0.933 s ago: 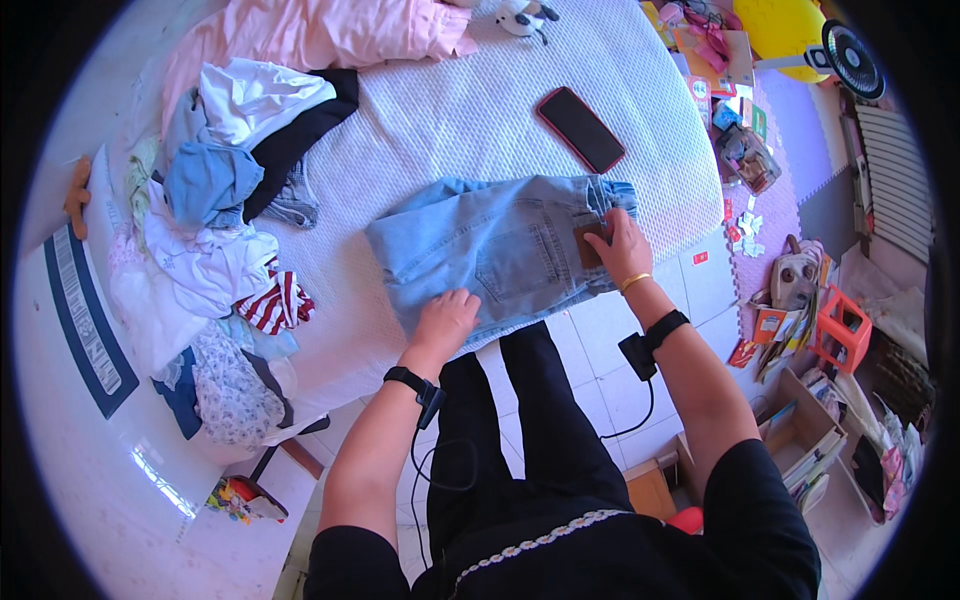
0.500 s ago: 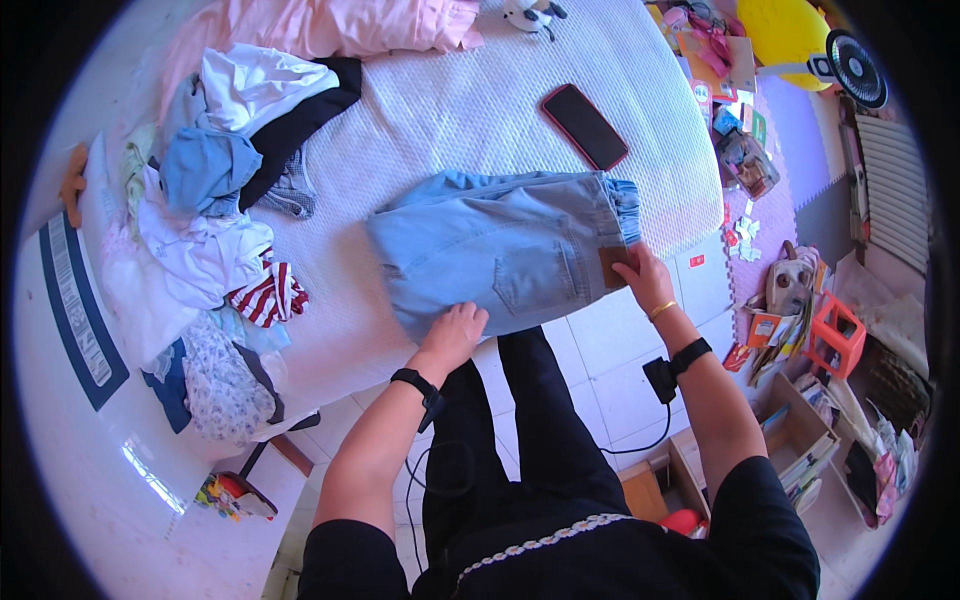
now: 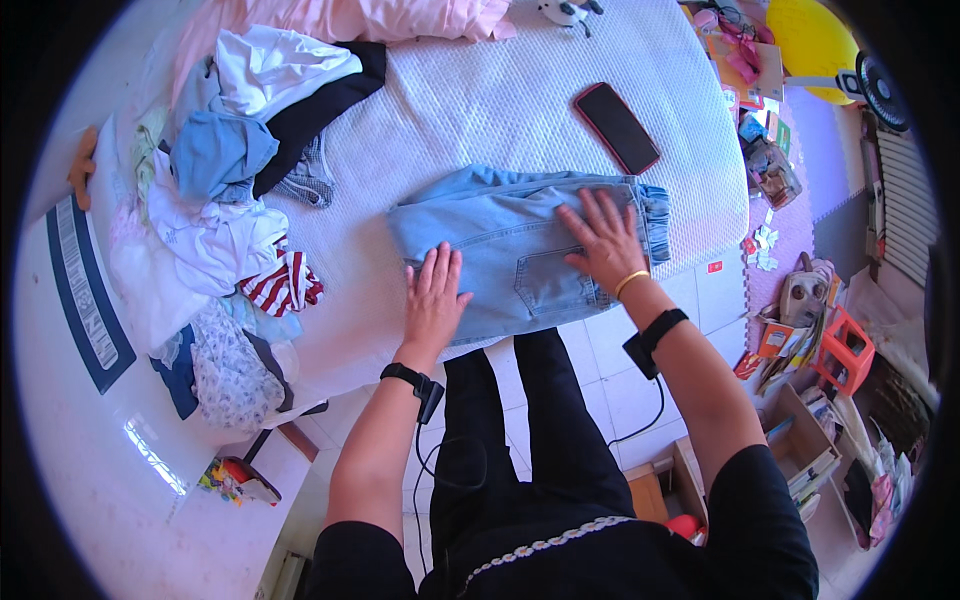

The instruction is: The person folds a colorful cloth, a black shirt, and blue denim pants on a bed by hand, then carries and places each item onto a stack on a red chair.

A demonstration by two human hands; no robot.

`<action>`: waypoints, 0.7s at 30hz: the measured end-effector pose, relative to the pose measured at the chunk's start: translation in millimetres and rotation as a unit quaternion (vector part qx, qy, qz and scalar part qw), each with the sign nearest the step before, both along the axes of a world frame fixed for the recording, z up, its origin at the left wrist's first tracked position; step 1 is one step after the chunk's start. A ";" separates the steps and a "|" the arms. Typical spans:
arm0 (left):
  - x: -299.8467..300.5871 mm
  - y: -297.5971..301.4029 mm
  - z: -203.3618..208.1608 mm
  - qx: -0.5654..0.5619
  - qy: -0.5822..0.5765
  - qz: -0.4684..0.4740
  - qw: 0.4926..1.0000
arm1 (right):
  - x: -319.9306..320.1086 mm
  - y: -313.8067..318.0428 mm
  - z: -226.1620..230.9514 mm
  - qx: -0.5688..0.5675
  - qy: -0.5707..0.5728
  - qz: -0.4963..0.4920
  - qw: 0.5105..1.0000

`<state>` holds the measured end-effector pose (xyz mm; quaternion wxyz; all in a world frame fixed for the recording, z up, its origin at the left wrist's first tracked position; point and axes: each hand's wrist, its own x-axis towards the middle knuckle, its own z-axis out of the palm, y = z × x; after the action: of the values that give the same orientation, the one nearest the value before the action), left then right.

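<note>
Folded light-blue jeans [image 3: 490, 222] lie across the near edge of the bed, their elastic waistband to the right and a back pocket facing up. My left hand [image 3: 435, 300] rests flat on the left part of the jeans, fingers stretched out. Spread fingers of my right hand [image 3: 608, 242] press on the denim beside the waistband, covering part of it. Neither hand grips anything. Beyond the jeans, a dark phone [image 3: 617, 128] in a red case lies on the bed.
A heap of clothes [image 3: 215, 230] covers the bed's left side, with a red-and-white striped piece [image 3: 284, 284] at its edge. Pink fabric [image 3: 400, 18] and a small plush toy [image 3: 568, 12] lie at the far side. An orange stool [image 3: 843, 350] and open boxes stand on the floor at right.
My right hand has let go of the waistband corner and moved up and left onto the denim. My left hand's fingers have straightened, and it has shifted up and left relative to the jeans.
</note>
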<state>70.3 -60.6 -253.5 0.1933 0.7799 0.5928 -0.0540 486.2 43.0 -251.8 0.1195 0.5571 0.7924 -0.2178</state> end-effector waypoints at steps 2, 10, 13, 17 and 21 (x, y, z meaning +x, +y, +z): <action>-11.6 5.2 -1.8 -0.001 0.031 0.014 0.999 | 18.9 8.3 -12.0 -0.054 -0.073 -0.032 0.995; -52.2 -34.6 -14.0 0.027 0.008 0.188 0.982 | -25.1 1.0 -16.0 0.043 0.027 -0.036 0.998; -54.3 -42.4 -10.0 -0.197 -0.022 0.267 0.943 | -83.7 28.5 -5.1 0.068 0.188 0.017 0.980; -56.7 -63.3 -15.2 -0.244 -0.069 0.278 0.926 | -172.6 57.1 -7.0 0.056 0.281 0.055 0.957; -52.4 -80.2 -22.1 -0.277 -0.082 0.271 0.918 | -236.8 74.4 -19.4 0.050 0.279 0.070 0.957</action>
<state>17.8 -140.8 -275.5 0.4563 0.5065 0.7251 -0.0974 249.3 117.4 -271.2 -0.1190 0.4224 0.8413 -0.3156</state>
